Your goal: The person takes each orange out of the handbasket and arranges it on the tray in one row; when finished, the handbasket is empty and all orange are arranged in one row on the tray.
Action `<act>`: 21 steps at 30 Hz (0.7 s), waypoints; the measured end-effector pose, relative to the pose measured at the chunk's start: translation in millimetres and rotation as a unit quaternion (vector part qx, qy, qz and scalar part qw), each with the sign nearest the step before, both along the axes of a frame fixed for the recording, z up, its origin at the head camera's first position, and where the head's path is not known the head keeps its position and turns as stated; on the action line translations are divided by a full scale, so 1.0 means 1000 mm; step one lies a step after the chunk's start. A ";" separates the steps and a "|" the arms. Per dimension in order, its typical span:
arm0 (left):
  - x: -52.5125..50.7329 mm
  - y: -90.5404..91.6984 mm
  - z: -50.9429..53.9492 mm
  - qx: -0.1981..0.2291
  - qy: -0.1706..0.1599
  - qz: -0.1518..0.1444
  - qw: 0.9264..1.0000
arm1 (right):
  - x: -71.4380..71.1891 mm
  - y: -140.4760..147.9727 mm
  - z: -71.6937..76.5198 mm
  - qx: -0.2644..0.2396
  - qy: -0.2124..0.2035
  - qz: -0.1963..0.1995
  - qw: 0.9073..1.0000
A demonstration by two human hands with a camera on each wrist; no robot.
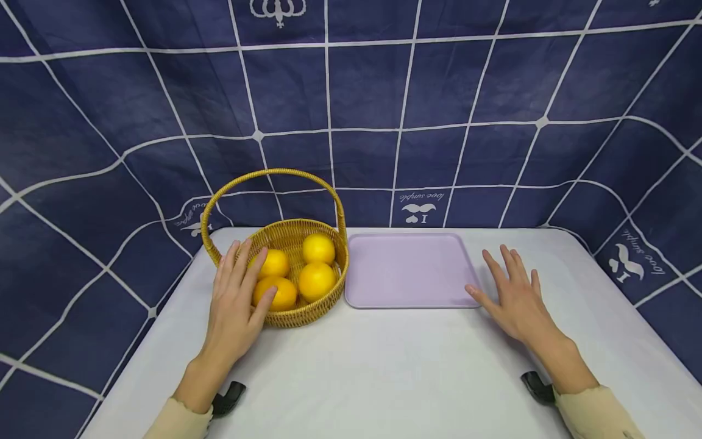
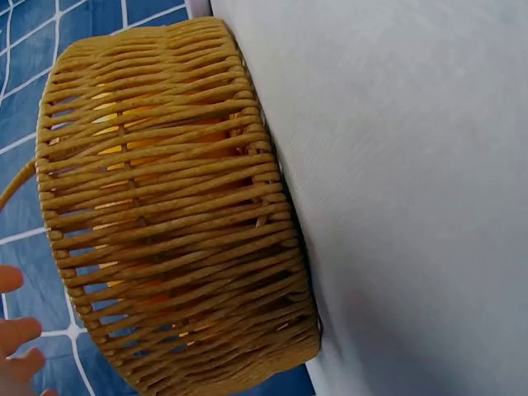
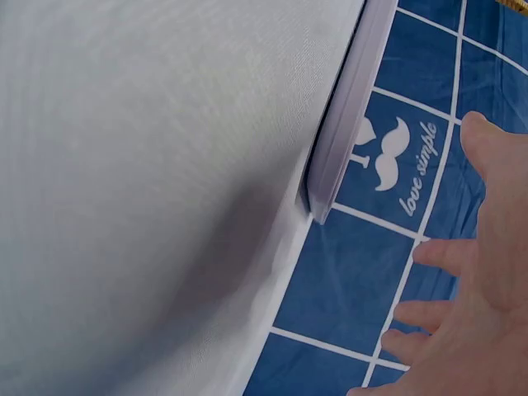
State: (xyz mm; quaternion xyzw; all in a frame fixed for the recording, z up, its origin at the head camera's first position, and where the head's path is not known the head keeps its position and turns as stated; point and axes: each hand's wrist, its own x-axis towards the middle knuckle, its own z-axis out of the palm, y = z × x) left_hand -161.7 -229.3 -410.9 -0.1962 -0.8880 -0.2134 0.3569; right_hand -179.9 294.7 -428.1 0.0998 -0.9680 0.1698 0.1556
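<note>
Your two pale sleeves (image 1: pixel 178 422) lie nearest the camera, with two black wrist pieces (image 1: pixel 227 399) beside them; your left hand (image 1: pixel 233 305) is at the left side of the one wicker basket (image 1: pixel 307 314), its fingers straight and a little parted; whether they touch the rim you cannot tell. Four oranges (image 1: pixel 317 281) show inside the basket, two on the left, partly behind your fingers, and two on the right; one arched handle (image 1: pixel 285 171) stands upright over them. One lilac tray (image 1: pixel 411 271) lies flat just beside the basket's right wall; your right hand (image 1: pixel 518 305) hangs off its right edge, fingers extended and spread, thumb nearest the tray. Your white tabletop (image 1: pixel 384 366) runs wide between your forearms, in front of basket and tray, and on past your right hand to its right edge; basket and tray sit near its back edge, before a blue gridded cloth (image 1: pixel 362 158).
</note>
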 end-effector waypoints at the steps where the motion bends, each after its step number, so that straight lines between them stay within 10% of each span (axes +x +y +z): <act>1: -0.001 0.000 0.001 0.010 0.015 0.002 1.000 | -0.001 0.000 0.001 0.000 0.000 0.001 1.000; 14: -0.001 -0.010 0.009 0.148 0.147 0.042 0.977 | 0.001 0.000 0.003 -0.007 -0.007 0.003 1.000; 21: -0.003 -0.021 0.002 0.240 0.047 0.080 0.966 | 0.001 -0.001 0.002 -0.010 -0.007 0.004 1.000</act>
